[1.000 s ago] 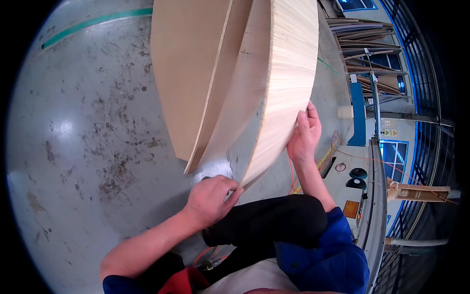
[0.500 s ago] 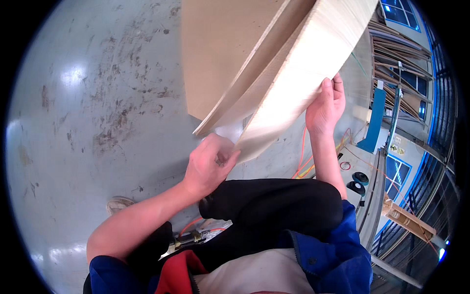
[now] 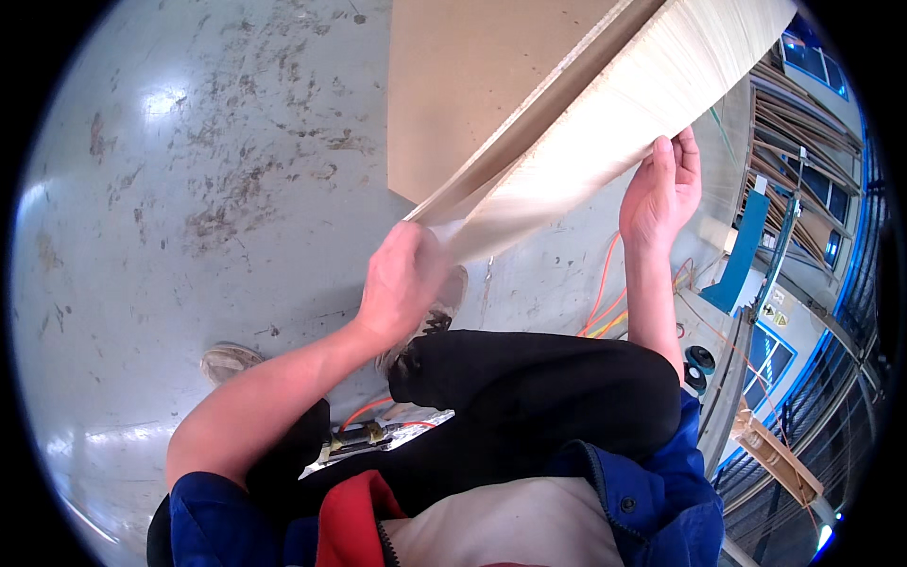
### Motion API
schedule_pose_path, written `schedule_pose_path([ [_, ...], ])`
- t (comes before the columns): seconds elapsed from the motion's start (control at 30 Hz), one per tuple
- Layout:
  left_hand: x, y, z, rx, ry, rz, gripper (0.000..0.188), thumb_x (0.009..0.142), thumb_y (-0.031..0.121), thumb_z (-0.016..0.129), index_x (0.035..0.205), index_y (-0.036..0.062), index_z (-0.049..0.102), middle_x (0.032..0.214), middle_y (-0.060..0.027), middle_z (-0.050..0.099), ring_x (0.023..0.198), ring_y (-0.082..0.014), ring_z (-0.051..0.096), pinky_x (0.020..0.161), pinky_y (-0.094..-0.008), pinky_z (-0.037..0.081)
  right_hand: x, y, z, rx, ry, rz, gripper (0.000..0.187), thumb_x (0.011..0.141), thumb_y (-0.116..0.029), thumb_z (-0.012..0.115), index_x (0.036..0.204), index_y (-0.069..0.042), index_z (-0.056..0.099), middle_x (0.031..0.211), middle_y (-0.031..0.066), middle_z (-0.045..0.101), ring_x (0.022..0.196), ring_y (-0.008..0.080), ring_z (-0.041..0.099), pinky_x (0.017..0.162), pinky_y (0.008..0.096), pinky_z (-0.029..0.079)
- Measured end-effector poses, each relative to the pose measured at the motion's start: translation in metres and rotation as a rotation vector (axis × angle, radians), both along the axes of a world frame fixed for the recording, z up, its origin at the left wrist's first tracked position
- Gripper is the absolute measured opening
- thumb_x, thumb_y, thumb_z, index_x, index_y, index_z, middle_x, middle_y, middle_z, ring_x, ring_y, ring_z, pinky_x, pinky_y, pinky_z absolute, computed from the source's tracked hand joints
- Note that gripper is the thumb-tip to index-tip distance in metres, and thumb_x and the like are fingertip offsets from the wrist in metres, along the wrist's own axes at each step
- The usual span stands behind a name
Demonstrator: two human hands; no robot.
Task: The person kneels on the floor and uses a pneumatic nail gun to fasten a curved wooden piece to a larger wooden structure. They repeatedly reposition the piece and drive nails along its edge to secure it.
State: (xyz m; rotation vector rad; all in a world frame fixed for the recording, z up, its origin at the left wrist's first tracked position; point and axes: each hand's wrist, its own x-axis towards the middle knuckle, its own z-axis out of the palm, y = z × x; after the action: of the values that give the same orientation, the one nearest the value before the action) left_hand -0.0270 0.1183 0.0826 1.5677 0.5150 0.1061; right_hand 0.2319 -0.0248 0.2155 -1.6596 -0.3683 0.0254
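A long pale wooden board point(image 3: 614, 123) slants from my knees up to the far right. Beside it on the left runs a second board point(image 3: 531, 132), with a narrow dark gap between the two. At their near end is my left hand point(image 3: 406, 279), fingers bent round the corner and slightly blurred; its fingertips are partly hidden. My right hand point(image 3: 663, 194) grips the pale board's right edge, thumb on the upper face and fingers beneath. Whether the boards are joined farther away cannot be seen.
A flat brown sheet point(image 3: 444, 104) lies on the scuffed grey floor point(image 3: 236, 255) behind the boards. Orange hoses point(image 3: 605, 283) run at the right, near black rolls point(image 3: 697, 364). A metal tool point(image 3: 354, 438) lies by my legs. Stacked strips point(image 3: 803, 132) stand at the far right.
The gap between the boards at the near end has narrowed. My left hand has moved up onto that end. Boards and right hand sit farther right and higher in the view.
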Motion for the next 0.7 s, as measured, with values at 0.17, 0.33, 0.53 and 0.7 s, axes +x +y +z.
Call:
schedule_pose_path([
  [0.17,0.002,-0.003,-0.001,0.026,-0.004,0.039,0.024,0.089,0.002,0.076,0.098,-0.0001,0.054,0.09,-0.0149,0.058,0.081,-0.0289,0.062,0.077,-0.039,0.053,0.0,0.002,-0.005,-0.05,-0.04,-0.08,0.041,0.102,0.002,0.065,0.141,0.008,0.056,0.136,0.0147,0.065,0.127,0.0203,0.062,0.112,0.0341,0.048],
  [0.33,0.005,-0.008,-0.006,0.197,-0.012,0.062,0.023,0.093,0.004,0.073,0.102,-0.0006,0.053,0.094,-0.0166,0.057,0.087,-0.0319,0.06,0.082,-0.0419,0.051,-0.011,-0.006,-0.014,-0.103,-0.058,-0.18,0.042,0.095,0.002,0.076,0.135,0.009,0.064,0.128,0.0166,0.072,0.119,0.0208,0.068,0.105,0.0346,0.054],
  [0.53,0.011,-0.011,-0.011,0.197,0.019,0.088,0.021,0.094,0.0,0.068,0.105,-0.0016,0.049,0.101,-0.018,0.052,0.094,-0.0359,0.056,0.086,-0.043,0.049,-0.051,-0.025,-0.04,-0.244,0.232,-0.145,0.04,0.096,-0.004,0.078,0.133,0.008,0.068,0.125,0.0166,0.074,0.115,0.0182,0.07,0.104,0.0327,0.054],
  [0.7,0.016,-0.018,-0.017,0.25,0.015,0.166,0.02,0.095,0.001,0.069,0.105,-0.0018,0.051,0.1,-0.0169,0.054,0.091,-0.0333,0.057,0.086,-0.0423,0.05,-0.062,-0.03,-0.061,-0.161,0.205,-0.173,0.04,0.093,-0.003,0.081,0.128,0.012,0.069,0.119,0.0187,0.076,0.107,0.0192,0.073,0.099,0.0327,0.06],
])
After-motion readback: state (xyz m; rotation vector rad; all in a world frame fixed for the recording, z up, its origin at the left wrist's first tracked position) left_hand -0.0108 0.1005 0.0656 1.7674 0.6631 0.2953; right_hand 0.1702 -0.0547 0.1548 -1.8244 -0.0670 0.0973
